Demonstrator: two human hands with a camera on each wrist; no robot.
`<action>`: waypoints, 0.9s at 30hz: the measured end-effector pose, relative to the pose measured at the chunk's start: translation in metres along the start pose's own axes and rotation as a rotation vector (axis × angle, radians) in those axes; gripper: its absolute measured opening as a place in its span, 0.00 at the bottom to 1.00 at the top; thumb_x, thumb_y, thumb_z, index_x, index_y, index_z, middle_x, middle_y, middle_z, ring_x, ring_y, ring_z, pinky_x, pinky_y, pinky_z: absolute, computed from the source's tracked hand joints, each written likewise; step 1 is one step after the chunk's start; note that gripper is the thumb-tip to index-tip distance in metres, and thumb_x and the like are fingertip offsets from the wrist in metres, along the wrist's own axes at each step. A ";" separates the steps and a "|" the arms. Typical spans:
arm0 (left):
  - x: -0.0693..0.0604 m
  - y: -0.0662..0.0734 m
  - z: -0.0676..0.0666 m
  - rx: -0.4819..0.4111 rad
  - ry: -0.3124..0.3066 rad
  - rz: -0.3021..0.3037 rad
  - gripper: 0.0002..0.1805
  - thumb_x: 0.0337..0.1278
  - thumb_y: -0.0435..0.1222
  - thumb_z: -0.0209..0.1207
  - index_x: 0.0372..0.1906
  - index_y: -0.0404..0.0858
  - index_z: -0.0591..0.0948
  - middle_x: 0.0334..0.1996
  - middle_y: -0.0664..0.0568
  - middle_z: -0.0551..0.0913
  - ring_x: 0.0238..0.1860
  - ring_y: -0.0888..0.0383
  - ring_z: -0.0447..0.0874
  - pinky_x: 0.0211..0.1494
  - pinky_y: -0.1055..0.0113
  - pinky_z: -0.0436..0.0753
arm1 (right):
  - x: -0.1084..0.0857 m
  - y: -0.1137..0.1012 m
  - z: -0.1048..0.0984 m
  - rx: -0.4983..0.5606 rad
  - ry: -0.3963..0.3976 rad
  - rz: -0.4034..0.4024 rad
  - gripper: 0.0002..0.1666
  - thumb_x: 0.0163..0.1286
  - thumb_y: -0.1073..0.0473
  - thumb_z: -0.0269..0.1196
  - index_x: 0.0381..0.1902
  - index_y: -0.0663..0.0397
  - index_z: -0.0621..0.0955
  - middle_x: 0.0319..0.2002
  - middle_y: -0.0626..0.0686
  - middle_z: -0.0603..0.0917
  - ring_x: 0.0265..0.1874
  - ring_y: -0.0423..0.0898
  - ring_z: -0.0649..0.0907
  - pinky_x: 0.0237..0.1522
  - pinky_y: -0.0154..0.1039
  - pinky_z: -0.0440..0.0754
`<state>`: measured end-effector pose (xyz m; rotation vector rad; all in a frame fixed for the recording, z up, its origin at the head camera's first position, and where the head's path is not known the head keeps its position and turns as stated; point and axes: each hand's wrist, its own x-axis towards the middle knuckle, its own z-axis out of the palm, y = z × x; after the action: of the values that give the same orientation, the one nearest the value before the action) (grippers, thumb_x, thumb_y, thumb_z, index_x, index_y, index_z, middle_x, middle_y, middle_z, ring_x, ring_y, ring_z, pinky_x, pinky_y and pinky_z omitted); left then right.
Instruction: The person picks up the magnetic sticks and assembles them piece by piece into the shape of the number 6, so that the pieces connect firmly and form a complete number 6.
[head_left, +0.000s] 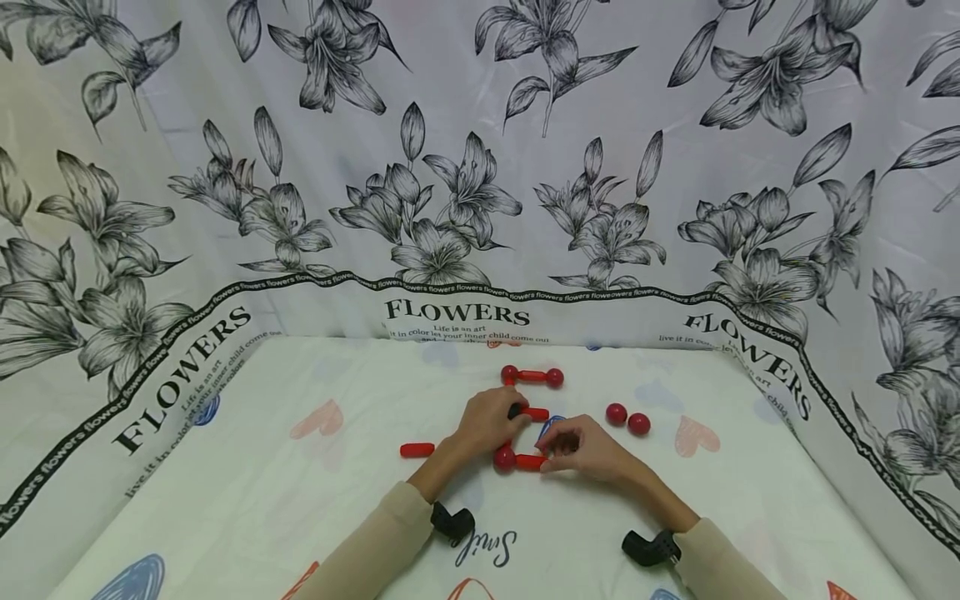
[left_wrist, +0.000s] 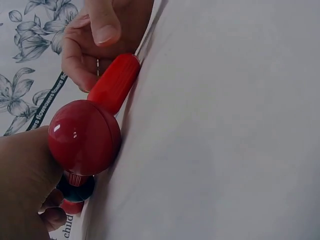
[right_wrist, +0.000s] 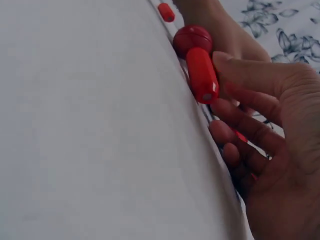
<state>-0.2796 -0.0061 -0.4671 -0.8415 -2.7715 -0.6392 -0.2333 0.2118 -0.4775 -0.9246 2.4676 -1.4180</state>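
Red rods and balls are joined into a figure lying on the cloth. My left hand (head_left: 486, 421) reaches over its middle and holds the dark ball (head_left: 514, 411), from which a red rod (head_left: 536, 413) points right. Below, a red ball (head_left: 505, 458) carries the lower red rod (head_left: 529, 462). My right hand (head_left: 588, 450) is at that rod's free end, thumb and fingers loosely bent around it. In the left wrist view the right thumb (left_wrist: 106, 32) stands apart from the rod (left_wrist: 114, 82). At the rod's tip, a pale round spot shows in the right wrist view.
At the figure's far end, a red rod (head_left: 532, 377) runs between two red balls. Two loose red balls (head_left: 627, 419) lie to the right. A single red rod (head_left: 417, 450) lies left of my left wrist. Behind the cloth-covered surface (head_left: 360, 383) hangs a flower-printed curtain (head_left: 450, 208).
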 end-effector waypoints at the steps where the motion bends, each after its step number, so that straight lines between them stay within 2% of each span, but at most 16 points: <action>1: 0.000 0.000 0.000 -0.004 0.000 0.001 0.14 0.54 0.47 0.64 0.45 0.48 0.84 0.36 0.60 0.84 0.32 0.65 0.75 0.39 0.71 0.76 | 0.000 0.000 -0.004 0.012 0.001 -0.007 0.14 0.57 0.56 0.70 0.42 0.50 0.84 0.33 0.51 0.84 0.29 0.42 0.80 0.33 0.32 0.79; 5: -0.001 -0.001 0.000 -0.018 0.002 -0.004 0.14 0.55 0.48 0.63 0.45 0.48 0.84 0.38 0.60 0.84 0.34 0.65 0.76 0.41 0.70 0.77 | -0.004 -0.002 -0.025 0.032 0.061 0.003 0.15 0.59 0.59 0.68 0.44 0.56 0.83 0.37 0.55 0.85 0.33 0.43 0.83 0.38 0.34 0.82; 9: -0.002 -0.001 0.001 -0.034 -0.004 -0.021 0.15 0.54 0.48 0.64 0.46 0.49 0.84 0.39 0.59 0.84 0.37 0.64 0.77 0.43 0.70 0.78 | -0.008 -0.001 -0.049 0.005 0.199 0.049 0.18 0.58 0.57 0.69 0.45 0.60 0.83 0.35 0.55 0.85 0.33 0.44 0.82 0.37 0.34 0.82; 12: -0.002 -0.001 0.000 -0.041 -0.005 -0.030 0.15 0.54 0.47 0.64 0.47 0.49 0.84 0.40 0.59 0.84 0.38 0.64 0.77 0.44 0.69 0.78 | -0.013 0.004 -0.066 -0.054 0.328 0.096 0.21 0.57 0.52 0.70 0.44 0.60 0.83 0.33 0.52 0.85 0.30 0.45 0.81 0.31 0.36 0.82; 14: -0.003 -0.001 0.000 -0.046 -0.004 -0.032 0.15 0.54 0.47 0.64 0.47 0.49 0.84 0.40 0.59 0.84 0.38 0.64 0.77 0.44 0.69 0.78 | -0.018 0.009 -0.077 -0.113 0.402 0.138 0.22 0.56 0.49 0.70 0.43 0.58 0.84 0.34 0.51 0.85 0.32 0.44 0.81 0.34 0.36 0.81; 16: -0.004 0.000 -0.001 -0.050 -0.003 -0.034 0.15 0.54 0.47 0.64 0.47 0.49 0.84 0.41 0.59 0.84 0.38 0.64 0.77 0.44 0.69 0.78 | -0.023 0.017 -0.085 -0.168 0.437 0.190 0.22 0.56 0.47 0.70 0.44 0.55 0.84 0.38 0.49 0.85 0.37 0.44 0.79 0.39 0.36 0.79; 18: -0.004 0.000 -0.001 -0.054 -0.004 -0.035 0.15 0.54 0.47 0.64 0.47 0.49 0.84 0.41 0.59 0.84 0.38 0.64 0.77 0.44 0.69 0.78 | -0.028 0.025 -0.090 -0.201 0.437 0.236 0.23 0.55 0.46 0.71 0.45 0.52 0.84 0.42 0.48 0.85 0.43 0.44 0.76 0.44 0.36 0.75; 20: -0.004 0.001 -0.002 -0.056 -0.008 -0.036 0.15 0.54 0.47 0.63 0.47 0.49 0.84 0.40 0.59 0.83 0.37 0.64 0.77 0.43 0.70 0.78 | -0.031 0.032 -0.094 -0.212 0.395 0.251 0.23 0.55 0.47 0.71 0.47 0.50 0.83 0.44 0.50 0.84 0.45 0.45 0.75 0.46 0.36 0.74; 24: -0.004 0.001 -0.003 -0.048 -0.011 -0.030 0.15 0.55 0.47 0.63 0.47 0.49 0.83 0.39 0.59 0.83 0.35 0.65 0.75 0.40 0.72 0.76 | -0.033 0.043 -0.094 -0.177 0.308 0.241 0.25 0.53 0.51 0.73 0.49 0.51 0.82 0.44 0.55 0.82 0.40 0.47 0.78 0.36 0.34 0.78; 27: -0.005 0.002 -0.004 -0.040 -0.011 -0.027 0.15 0.55 0.47 0.63 0.47 0.49 0.83 0.38 0.60 0.83 0.34 0.65 0.74 0.39 0.73 0.75 | -0.034 0.046 -0.092 -0.161 0.284 0.237 0.25 0.52 0.53 0.73 0.49 0.52 0.82 0.42 0.56 0.82 0.36 0.46 0.78 0.29 0.33 0.78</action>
<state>-0.2747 -0.0085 -0.4647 -0.8193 -2.7928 -0.6987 -0.2645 0.3152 -0.4710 -0.4566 2.8185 -1.3668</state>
